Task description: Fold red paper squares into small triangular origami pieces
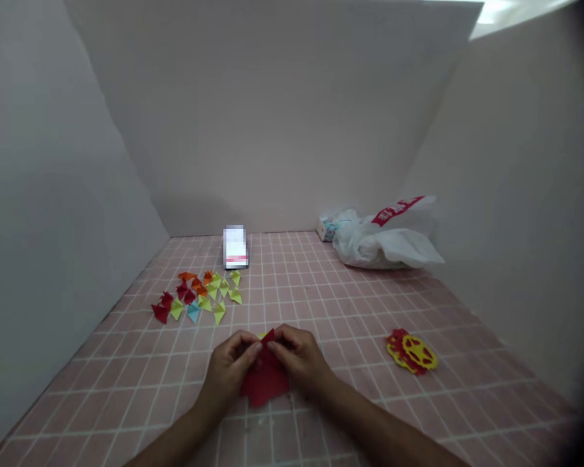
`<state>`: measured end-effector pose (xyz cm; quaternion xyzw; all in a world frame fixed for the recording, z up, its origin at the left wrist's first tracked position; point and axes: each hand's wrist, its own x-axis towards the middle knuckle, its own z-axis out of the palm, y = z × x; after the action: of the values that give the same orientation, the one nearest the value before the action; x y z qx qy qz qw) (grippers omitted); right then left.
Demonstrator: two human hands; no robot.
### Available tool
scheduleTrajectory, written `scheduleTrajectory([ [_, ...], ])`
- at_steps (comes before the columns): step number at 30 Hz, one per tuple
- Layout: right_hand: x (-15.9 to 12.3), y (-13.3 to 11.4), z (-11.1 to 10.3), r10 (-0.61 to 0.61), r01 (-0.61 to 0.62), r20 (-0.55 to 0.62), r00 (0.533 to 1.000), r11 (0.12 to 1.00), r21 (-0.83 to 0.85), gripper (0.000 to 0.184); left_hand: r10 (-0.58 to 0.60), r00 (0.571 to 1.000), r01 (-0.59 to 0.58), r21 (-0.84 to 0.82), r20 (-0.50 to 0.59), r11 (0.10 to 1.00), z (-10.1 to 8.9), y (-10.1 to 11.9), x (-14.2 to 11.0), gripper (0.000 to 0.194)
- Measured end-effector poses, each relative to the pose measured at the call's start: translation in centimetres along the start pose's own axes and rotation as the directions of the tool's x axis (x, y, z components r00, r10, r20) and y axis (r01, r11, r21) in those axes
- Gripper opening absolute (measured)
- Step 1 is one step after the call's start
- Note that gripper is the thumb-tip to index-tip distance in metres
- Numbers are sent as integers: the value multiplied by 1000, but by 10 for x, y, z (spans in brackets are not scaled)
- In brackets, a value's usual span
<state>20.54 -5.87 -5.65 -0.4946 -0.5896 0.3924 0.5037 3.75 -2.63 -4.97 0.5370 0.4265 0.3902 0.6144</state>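
Left hand (226, 366) and right hand (305, 361) both have fingers pinched on the top edge of a red paper piece (267, 386), low over the pink gridded surface (287, 279) at near centre, a sliver of yellow showing behind it. Small folded paper pieces (204, 303) sit in a cluster beyond, over to the left, with a lit screen (235, 246) behind them. Red and yellow cut-outs (420, 352) overlap at right; white plastic bag (389, 243) lies farther back.

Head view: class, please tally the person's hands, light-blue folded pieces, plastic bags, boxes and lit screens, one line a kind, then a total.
Left hand and right hand: 2 hands
Light-blue folded piece: 1
White plastic bag: 1
Patterned box: 1
Lit screen: 1
Total: 6
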Motion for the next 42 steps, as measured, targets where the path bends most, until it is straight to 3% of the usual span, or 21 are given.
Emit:
scheduleTrajectory([
  [4,0,1,-2,74,-76,18,997,979,188,15,-75,997,75,-37,18,996,1,1,2,47],
  [8,-1,5,1,194,-226,118,974,868,442,22,-165,986,169,-137,38,976,1,-4,4,53],
  [13,-2,2,3,187,-262,186,964,777,572,27,-173,983,182,-191,64,965,1,-1,5,53],
  [26,-6,-4,4,235,-320,217,948,716,621,31,-120,990,132,-174,78,976,3,8,1,47],
  [35,-6,-2,3,223,-327,242,944,731,600,29,-113,988,128,-159,103,979,0,6,0,44],
  [42,-7,-1,2,253,-348,240,937,724,595,28,-157,977,191,-259,147,947,1,3,0,41],
])
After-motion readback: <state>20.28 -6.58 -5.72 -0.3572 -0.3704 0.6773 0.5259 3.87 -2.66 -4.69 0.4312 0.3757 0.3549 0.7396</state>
